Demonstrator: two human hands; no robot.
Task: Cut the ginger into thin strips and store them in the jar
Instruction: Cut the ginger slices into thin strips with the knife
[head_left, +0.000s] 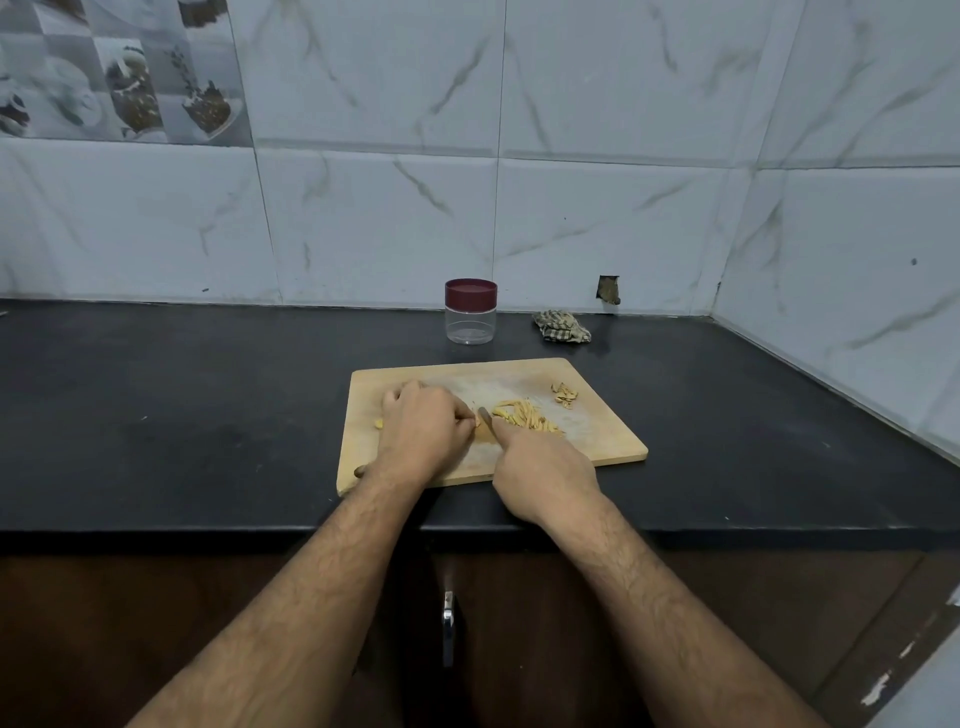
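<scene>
we slice ginger: left hand (421, 428) curls over a piece, right hand (540, 467) grips the knife (485, 417); strips (527, 415) at 3 o'clock; the lidded jar (470, 312) at 12 needs opening next

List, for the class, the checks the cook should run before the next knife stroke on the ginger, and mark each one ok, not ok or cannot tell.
1. Left hand fingers curled back from the knife: ok.
2. Right hand grips the knife, forefinger along the blade: ok.
3. Ginger under the left hand lying steady: cannot tell, hidden.
4. Cut ginger strips piled clear to the right of the blade: ok.
5. Cutting board wholly on the counter: ok.
6. Jar open for filling: not ok, lid on.
</scene>
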